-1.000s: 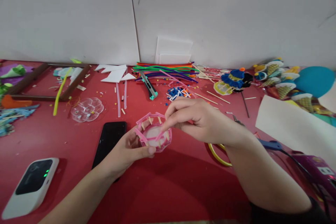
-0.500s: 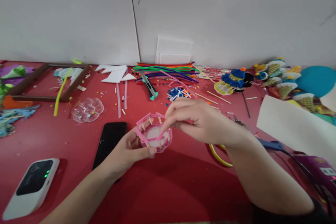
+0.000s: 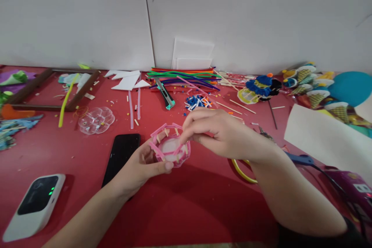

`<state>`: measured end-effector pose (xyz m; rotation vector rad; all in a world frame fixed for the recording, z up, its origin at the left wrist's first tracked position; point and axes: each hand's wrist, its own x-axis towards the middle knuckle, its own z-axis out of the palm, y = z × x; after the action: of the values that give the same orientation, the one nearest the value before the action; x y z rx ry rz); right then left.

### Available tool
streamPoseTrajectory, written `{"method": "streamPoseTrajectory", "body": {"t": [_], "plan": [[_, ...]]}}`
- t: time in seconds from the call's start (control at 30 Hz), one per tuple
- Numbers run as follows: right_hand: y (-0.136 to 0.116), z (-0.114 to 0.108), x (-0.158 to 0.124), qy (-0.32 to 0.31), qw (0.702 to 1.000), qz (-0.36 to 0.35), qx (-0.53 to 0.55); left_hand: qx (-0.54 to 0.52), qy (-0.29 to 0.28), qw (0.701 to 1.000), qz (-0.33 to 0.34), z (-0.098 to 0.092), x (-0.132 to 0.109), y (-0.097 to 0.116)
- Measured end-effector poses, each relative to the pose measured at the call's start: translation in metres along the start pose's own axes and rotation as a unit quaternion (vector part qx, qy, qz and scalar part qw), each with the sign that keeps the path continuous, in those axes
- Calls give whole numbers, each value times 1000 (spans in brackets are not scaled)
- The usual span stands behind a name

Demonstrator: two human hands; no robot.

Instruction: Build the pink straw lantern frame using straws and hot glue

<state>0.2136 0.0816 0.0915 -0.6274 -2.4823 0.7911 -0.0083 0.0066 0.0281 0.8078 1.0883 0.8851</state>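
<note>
A small round pink craft piece (image 3: 170, 145), a ring of pink straw bits on short wooden pegs around a pale disc, sits just above the red table (image 3: 186, 209) in the middle of the view. My left hand (image 3: 142, 166) grips it from below and the near side, thumb pressed on its front rim. My right hand (image 3: 221, 133) reaches in from the right with its fingertips pinched together at the ring's right rim. What the fingertips pinch is too small to make out.
A black phone (image 3: 120, 155) lies just left of my left hand, a white device (image 3: 35, 205) at the near left. Behind are a clear flower-shaped tray (image 3: 95, 120), a utility knife (image 3: 164, 95), coloured pipe cleaners (image 3: 183, 77), and blue and white bits (image 3: 197, 102). A glue gun (image 3: 345, 184) and a yellow ring (image 3: 241, 172) lie right.
Hardly anything differs. Both hands stay on the pink ring, and the right fingertips have shifted slightly along its right rim.
</note>
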Motion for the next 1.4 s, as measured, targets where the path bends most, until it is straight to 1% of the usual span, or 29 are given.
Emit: {"method": "streamPoseTrajectory", "body": {"t": [0.1,0.37,0.43,0.5,0.57,0.6,0.67,0.73,0.77,0.83,1.0,1.17,1.3,1.4], "plan": [[-1,0,0,-1,1000,3,-5,4,-9,1000,9,-2,3,-2],[-1,-1,-1,-6,1000,-3,-21,8,-6,1000,28,-6,7,-8],[0,-2,-2,7,1000,-10,-20,10,-6,999,32,-6,7,-9],[1,-2,-3,39,999,-10,-15,15,1,999,44,-6,8,-9],[0,-1,-3,84,996,2,-15,21,34,996,74,-3,8,-10],[-1,0,-3,108,994,11,-19,28,65,993,97,-2,8,-10],[-4,4,-2,145,989,25,-31,51,146,976,154,1,8,-10],[-7,8,-1,160,986,23,-43,77,221,951,202,2,7,-11],[-9,10,0,161,986,19,-48,88,247,940,220,2,7,-11],[-11,14,1,153,986,11,-58,107,278,924,240,1,6,-12],[-9,24,1,142,986,-6,-93,138,307,902,271,-5,6,-17],[-6,29,2,160,981,-22,-110,178,315,883,298,-7,7,-18],[-7,30,2,172,978,-30,-112,167,302,884,314,-3,3,-15],[-7,30,2,167,979,-25,-115,166,295,892,301,-2,1,-16]]}}
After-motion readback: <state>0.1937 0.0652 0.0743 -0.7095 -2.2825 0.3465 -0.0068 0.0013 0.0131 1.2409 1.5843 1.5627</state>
